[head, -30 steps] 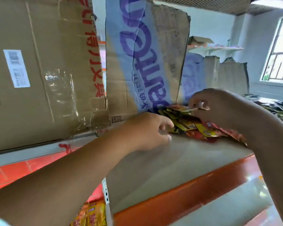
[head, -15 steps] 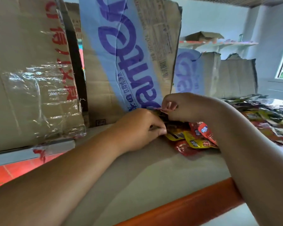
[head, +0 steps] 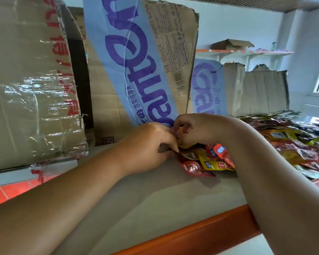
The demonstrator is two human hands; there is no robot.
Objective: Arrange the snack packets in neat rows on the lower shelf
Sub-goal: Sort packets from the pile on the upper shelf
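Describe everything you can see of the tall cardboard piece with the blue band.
The cardboard piece is brown, flattened, worn, torn along its top edge. A wide blue band with large purple letters crosses it diagonally, a barcode beside it. It stands at the back of the shelf, behind the right hand.

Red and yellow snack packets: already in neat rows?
No: the red and yellow snack packets lie in an overlapping heap on the cardboard-lined shelf, with the left hand and right hand at its left end.
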